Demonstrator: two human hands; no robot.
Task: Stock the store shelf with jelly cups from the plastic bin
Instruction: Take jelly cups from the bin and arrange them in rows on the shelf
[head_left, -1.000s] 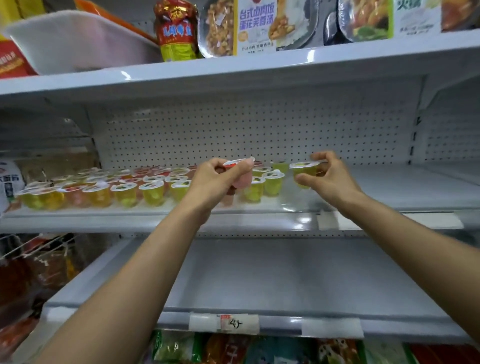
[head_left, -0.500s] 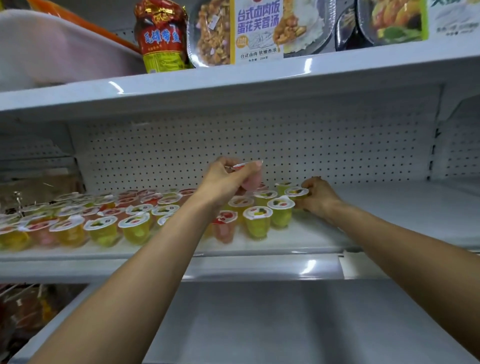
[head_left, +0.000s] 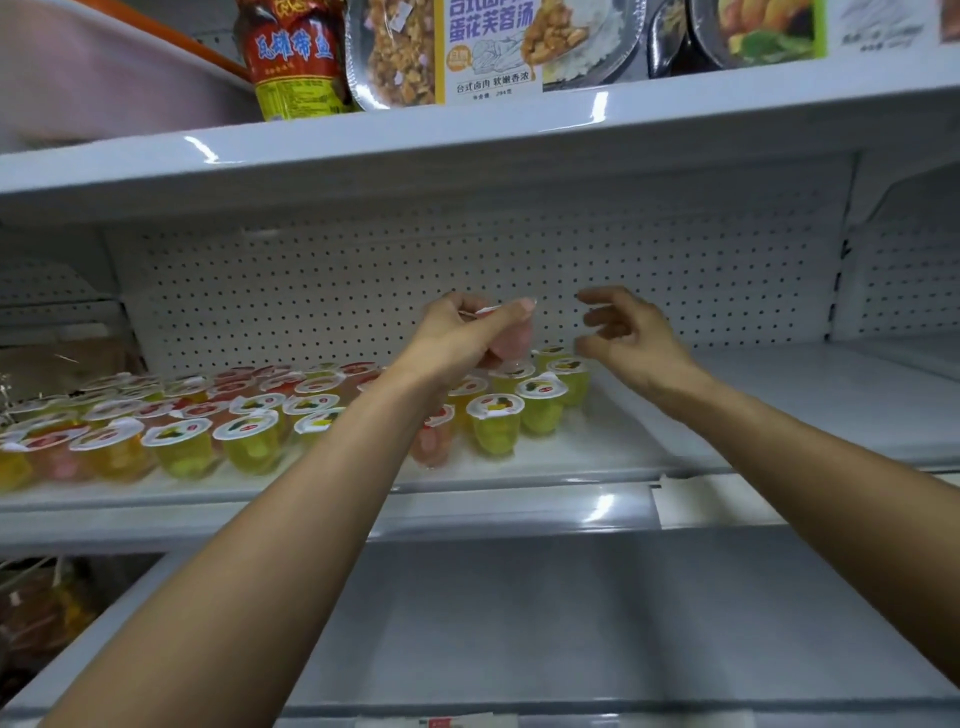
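My left hand (head_left: 457, 338) holds a pink jelly cup (head_left: 511, 340) tilted in the air above the middle shelf (head_left: 649, 441). To its right, my right hand (head_left: 623, 338) hovers empty with loosely curled fingers, just above the rightmost green jelly cup (head_left: 571, 376). Several rows of yellow, green and pink jelly cups (head_left: 249, 441) with white foil lids fill the left half of this shelf. A pale plastic bin (head_left: 104, 78) sits on the top shelf at the left.
The middle shelf's right half is bare white metal, backed by a perforated panel (head_left: 467, 270). A red-labelled bag (head_left: 293, 57) and boxed meals (head_left: 493, 47) stand on the top shelf. The lower shelf (head_left: 571, 623) is bare. Packaged goods (head_left: 36, 618) show at lower left.
My right hand set its green cup down at the right end of the rows and has lifted off empty. The left hand kept the pink cup raised. The view moved closer and upward.
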